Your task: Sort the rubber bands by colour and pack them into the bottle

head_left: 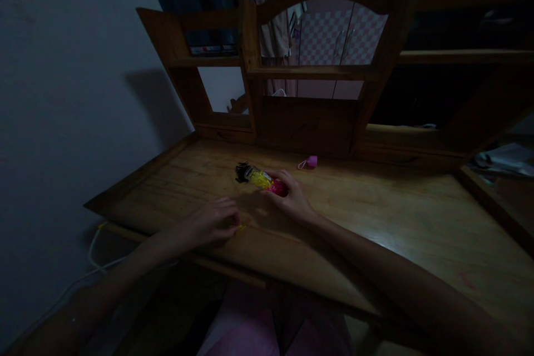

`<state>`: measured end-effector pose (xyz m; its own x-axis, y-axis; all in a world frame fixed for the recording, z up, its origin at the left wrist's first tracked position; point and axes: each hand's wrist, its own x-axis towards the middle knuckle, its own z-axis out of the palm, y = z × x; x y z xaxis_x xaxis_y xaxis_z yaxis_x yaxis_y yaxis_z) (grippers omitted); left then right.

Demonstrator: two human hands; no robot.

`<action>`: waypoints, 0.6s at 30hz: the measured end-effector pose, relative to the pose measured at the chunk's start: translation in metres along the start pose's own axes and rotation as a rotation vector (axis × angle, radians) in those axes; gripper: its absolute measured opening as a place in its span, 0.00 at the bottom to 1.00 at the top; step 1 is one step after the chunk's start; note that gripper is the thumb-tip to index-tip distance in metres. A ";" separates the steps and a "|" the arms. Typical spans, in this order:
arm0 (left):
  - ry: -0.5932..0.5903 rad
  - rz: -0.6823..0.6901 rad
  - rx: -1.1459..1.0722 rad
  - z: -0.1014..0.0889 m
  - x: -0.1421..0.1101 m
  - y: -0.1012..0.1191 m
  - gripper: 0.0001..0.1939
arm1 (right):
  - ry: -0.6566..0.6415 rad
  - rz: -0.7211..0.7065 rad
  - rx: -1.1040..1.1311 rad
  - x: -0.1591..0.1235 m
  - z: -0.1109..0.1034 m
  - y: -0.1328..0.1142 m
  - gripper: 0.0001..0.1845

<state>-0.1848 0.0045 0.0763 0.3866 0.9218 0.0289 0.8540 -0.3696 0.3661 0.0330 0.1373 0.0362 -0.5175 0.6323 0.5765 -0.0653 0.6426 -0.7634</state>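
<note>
My right hand (292,196) lies on the wooden desk (375,217) and is closed round the pink end of a clear tube (262,179) with pink, yellow and black bands of small bits inside. The tube lies tilted, its black end pointing up-left. My left hand (211,224) rests near the desk's front edge with its fingers curled, pinching at a small yellow bit (241,227) on the wood. The room is dim and fine detail is lost.
A small pink cap with a loop (309,162) lies behind the tube near the wooden hutch (308,117). The hutch's shelves rise at the back. A white cable (94,250) hangs off the desk's left. A grey wall stands at left.
</note>
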 end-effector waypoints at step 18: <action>0.135 -0.316 -0.028 0.036 -0.004 0.019 0.05 | -0.012 -0.004 -0.002 0.000 -0.001 -0.002 0.23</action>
<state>-0.1577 -0.0104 0.0499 0.0531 0.9981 0.0325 0.9135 -0.0617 0.4022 0.0335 0.1366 0.0380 -0.5272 0.6244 0.5764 -0.0659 0.6462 -0.7603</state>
